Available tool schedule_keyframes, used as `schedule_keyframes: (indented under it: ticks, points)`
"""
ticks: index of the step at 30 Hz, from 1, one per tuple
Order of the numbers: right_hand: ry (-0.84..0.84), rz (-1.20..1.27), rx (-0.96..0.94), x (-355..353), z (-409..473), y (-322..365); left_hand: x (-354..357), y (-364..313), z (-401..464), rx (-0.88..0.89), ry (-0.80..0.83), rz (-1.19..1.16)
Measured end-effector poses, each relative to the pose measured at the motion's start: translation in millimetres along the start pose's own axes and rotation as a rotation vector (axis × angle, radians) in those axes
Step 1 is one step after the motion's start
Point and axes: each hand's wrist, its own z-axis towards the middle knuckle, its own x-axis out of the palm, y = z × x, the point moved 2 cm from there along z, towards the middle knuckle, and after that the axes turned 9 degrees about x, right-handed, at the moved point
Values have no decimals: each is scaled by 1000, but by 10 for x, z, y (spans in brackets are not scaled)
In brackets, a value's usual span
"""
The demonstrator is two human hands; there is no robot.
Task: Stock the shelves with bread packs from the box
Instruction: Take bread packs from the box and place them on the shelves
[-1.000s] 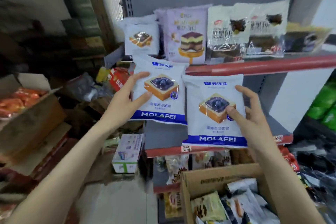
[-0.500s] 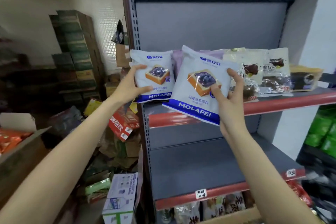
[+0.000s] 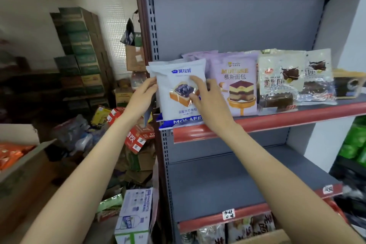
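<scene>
Two white MOLAFEI bread packs stand one behind the other at the left end of the upper shelf; the blue bottom band of the rear one shows at the shelf edge. My left hand touches the front pack's left edge with fairly straight fingers. My right hand presses spread fingers against the pack's front. The rim of the cardboard box shows at the bottom edge; what it contains is out of view.
A purple mousse pack and chocolate bread packs stand to the right. The grey lower shelf is bare. Left of the rack are an open carton, a water carton and stacked green cartons.
Both packs were lifted from chest height to the upper shelf. The right-hand pack now stands in front of the left one, and my hands have shifted from gripping to steadying.
</scene>
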Motion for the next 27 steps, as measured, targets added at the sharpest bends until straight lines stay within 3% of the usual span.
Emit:
schedule_keyframes:
  ticks: [3, 5, 8, 11, 15, 22, 25, 27]
  points:
    - [-179, -298, -32, -56, -124, 60, -20, 6, -52, 34, 25, 27]
    - [-279, -332, -161, -87, -176, 122, -32, -1, -55, 35, 20, 64]
    - [-147, -314, -365, -60, -226, 223, -21, -34, -50, 40, -1, 229]
    - [-32, -322, -304, -1, -263, 203, -40, -72, -54, 31, -58, 478]
    - [7, -264, -264, -30, -362, 169, -68, -198, -202, 43, -134, 539]
    - [-315, 12, -301, -407, -915, 83, 98, -726, -916, 454, -324, 553]
    - [-348, 58, -283, -552, -1356, -186, 422, -793, -1350, 662, -267, 492]
    - [-265, 32, -238, -624, -1689, -450, 712, -728, -1645, 736, -151, 440]
